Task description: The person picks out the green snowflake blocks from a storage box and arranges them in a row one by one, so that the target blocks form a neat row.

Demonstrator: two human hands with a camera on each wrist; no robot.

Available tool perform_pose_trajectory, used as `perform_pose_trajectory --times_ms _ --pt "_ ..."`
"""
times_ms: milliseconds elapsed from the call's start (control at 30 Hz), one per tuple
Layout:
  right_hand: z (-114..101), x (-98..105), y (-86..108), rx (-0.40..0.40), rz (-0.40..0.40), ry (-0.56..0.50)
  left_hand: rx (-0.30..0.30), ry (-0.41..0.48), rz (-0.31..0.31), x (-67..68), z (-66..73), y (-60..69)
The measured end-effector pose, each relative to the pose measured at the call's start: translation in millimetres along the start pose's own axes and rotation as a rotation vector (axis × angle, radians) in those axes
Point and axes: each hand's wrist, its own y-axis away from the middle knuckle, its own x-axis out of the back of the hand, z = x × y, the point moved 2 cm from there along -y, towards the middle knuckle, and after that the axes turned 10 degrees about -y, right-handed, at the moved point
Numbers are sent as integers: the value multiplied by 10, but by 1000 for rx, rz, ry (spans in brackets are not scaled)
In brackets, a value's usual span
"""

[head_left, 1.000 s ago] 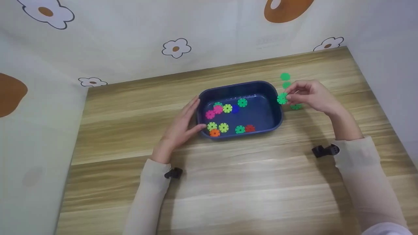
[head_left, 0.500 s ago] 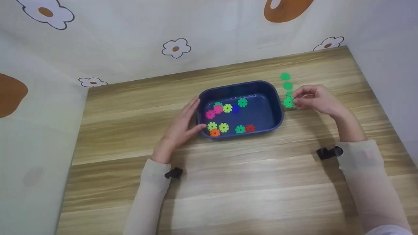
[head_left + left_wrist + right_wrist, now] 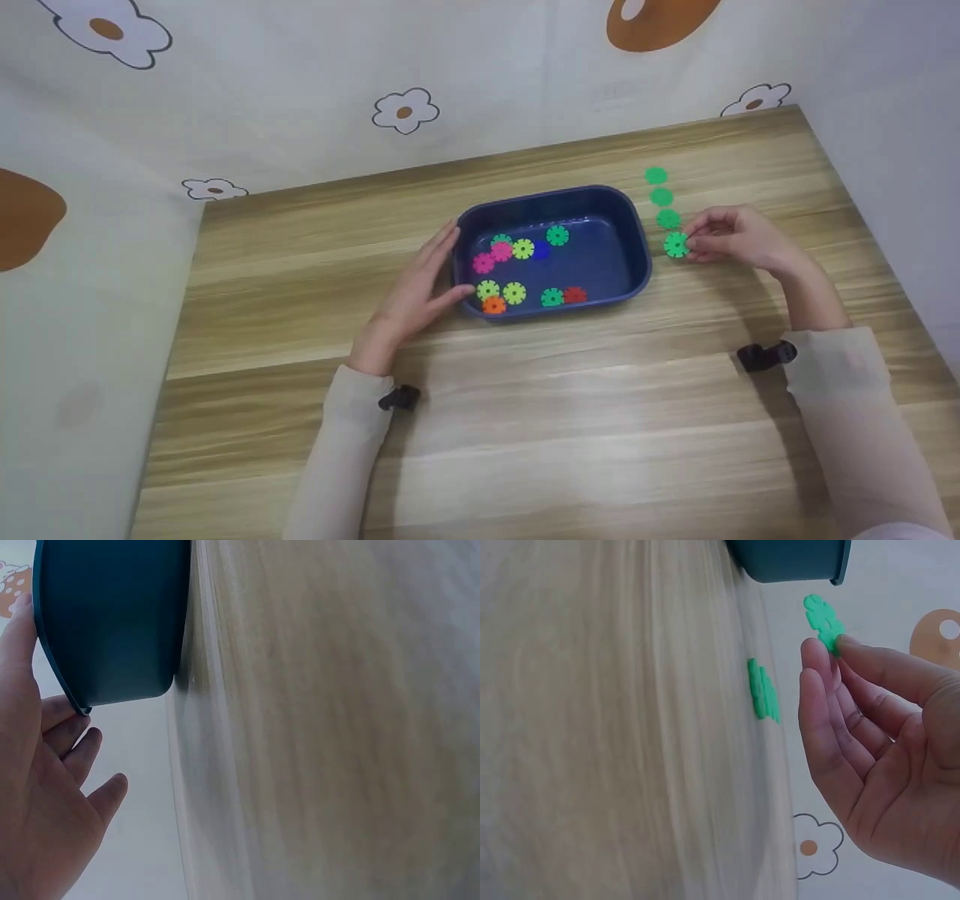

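My right hand (image 3: 739, 238) pinches a green notched plastic disc (image 3: 676, 244) between thumb and fingertips, to the right of a dark blue tray (image 3: 634, 259). In the right wrist view that held disc (image 3: 823, 616) is tilted and raised off the table. Farther back, green discs (image 3: 661, 196) lie flat in a row beside the tray. My left hand (image 3: 412, 296) rests at the tray's left end, fingers along the outside and thumb on the rim. Inside the tray are several notched discs: pink (image 3: 484, 262), yellow (image 3: 514, 292), orange (image 3: 493, 305), green (image 3: 556, 235), blue (image 3: 541, 250) and red (image 3: 575, 295).
A wood-grain table (image 3: 540, 420) bears the tray and the row. Behind it stands a pale wall (image 3: 300, 90) printed with flowers. Each sleeve cuff carries a black camera mount, one at the left cuff (image 3: 399, 397), another at the right (image 3: 765, 355).
My right hand has moved to the right and nearer with the green disc, away from the tray's right rim, uncovering discs in the row. The left hand and tray have stayed put.
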Motion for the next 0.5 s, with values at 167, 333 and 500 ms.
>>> perform_pose_trajectory --times_ms 167,333,500 --pt "22 40 14 -78 -8 50 1 -10 7 8 -2 3" --pt "65 62 25 -140 -12 127 13 -11 4 3 -4 4" --pt "115 91 44 -184 -11 168 28 -7 -6 -5 -3 4"
